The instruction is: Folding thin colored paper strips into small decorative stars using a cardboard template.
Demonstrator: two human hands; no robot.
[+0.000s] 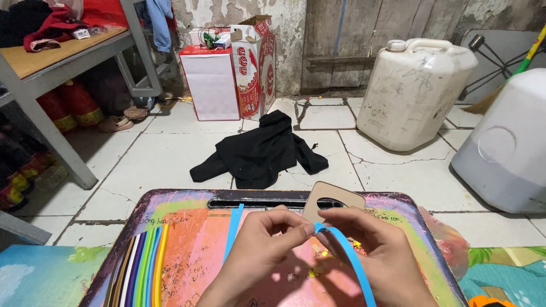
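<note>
My left hand (259, 258) and my right hand (375, 256) meet over a small colourful table (187, 250). Both pinch the end of a blue paper strip (352, 258), which curls at my fingertips and trails down toward the lower right. A second blue strip (234, 230) lies flat on the table by my left hand. Just behind my right fingers stands a tan cardboard piece with an oval hole (331, 199). A row of paper strips in several colours (142, 264) lies along the table's left side.
A black garment (261, 150) lies crumpled on the white tiled floor beyond the table. Two large plastic jugs (412, 91) (506, 148) stand at right, cardboard boxes (227, 74) at the back wall, and a grey metal table (51, 85) at left.
</note>
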